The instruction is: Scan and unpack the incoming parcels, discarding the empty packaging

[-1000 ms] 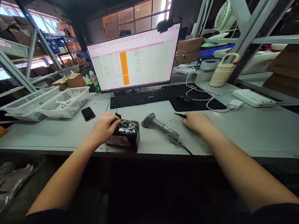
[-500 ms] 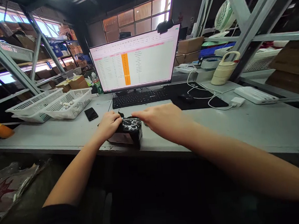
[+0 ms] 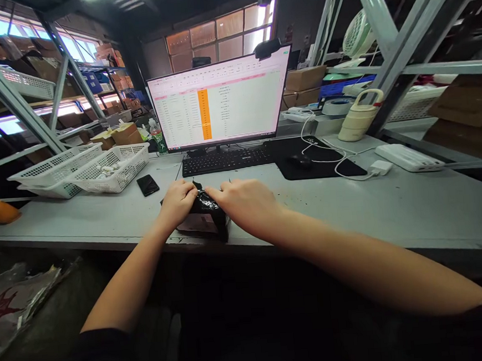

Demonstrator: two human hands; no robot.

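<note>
Warehouse packing station: shelving (image 3: 18, 103), boxes (image 3: 305, 76), monitor (image 3: 222, 101).

No legible text, even on monitor (image 3: 222, 101)

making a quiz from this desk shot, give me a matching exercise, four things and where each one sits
Things:
1. parcel
2. phone
3. mouse
4. bottle

Places:
A. on the black mat right of the keyboard
B. left of the monitor, at the back of the desk
C. at the desk's front edge, under both hands
D. flat on the desk beside the white baskets

Pairs: 1-C, 2-D, 3-A, 4-B
</note>
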